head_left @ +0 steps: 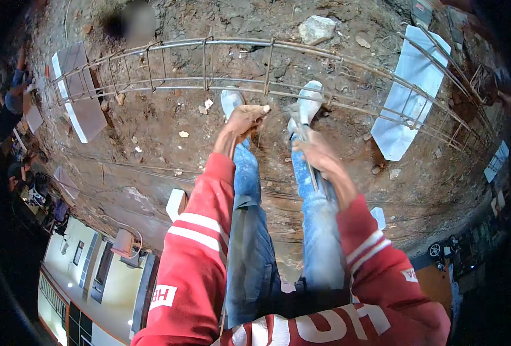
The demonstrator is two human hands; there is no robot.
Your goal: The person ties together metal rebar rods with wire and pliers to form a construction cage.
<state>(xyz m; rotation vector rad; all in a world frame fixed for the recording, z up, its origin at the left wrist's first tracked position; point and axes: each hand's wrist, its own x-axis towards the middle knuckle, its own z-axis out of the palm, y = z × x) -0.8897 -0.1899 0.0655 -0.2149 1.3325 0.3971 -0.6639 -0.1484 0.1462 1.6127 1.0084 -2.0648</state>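
A long rebar cage [209, 62], its long bars joined by stirrups, spans the view in front of my feet. My left hand [246, 120] is just on the near side of its lower bar, fingers curled in; anything in them is too small to make out. To its right, my right hand [320, 153] is closed around a long-handled metal tool [312, 176], probably pincers, though motion blurs its head. The tool's handles point back toward my right knee, and its head is near my right shoe [310, 99], short of the cage.
The cage rests over a pale board [88, 118] at left and a white board [411, 98] at right. Loose bars [445, 60] lie at the far right. A stone [317, 29] sits beyond the cage on rough dirt. Another person [14, 98] is at the far left.
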